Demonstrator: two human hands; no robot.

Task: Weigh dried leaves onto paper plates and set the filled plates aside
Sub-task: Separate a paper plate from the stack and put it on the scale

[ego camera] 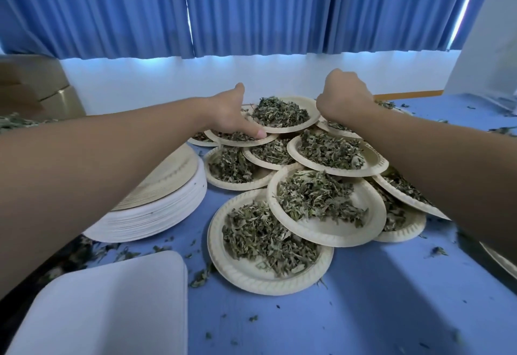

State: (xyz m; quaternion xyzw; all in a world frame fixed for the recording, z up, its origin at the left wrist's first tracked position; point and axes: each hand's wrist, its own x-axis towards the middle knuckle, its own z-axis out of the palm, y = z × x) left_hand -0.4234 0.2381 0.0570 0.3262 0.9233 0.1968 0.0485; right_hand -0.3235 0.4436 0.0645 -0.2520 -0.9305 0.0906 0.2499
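Dried leaves [279,111] fill the far plate [282,130], at the back of the overlapping filled plates [321,236] on the blue table [391,298]; the left hand [232,111] grasps its left rim, one finger along the near edge; the right hand [344,94] curls at its right rim, fingers hidden, so I cannot tell whether it grasps; a stack of bare plates [156,215] sits to the left.

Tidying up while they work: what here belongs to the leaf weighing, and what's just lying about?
In use: far filled plate, left hand, right hand, other filled plates, stack of empty plates.
Lying about: cardboard boxes, white tray, spilled leaf bits.
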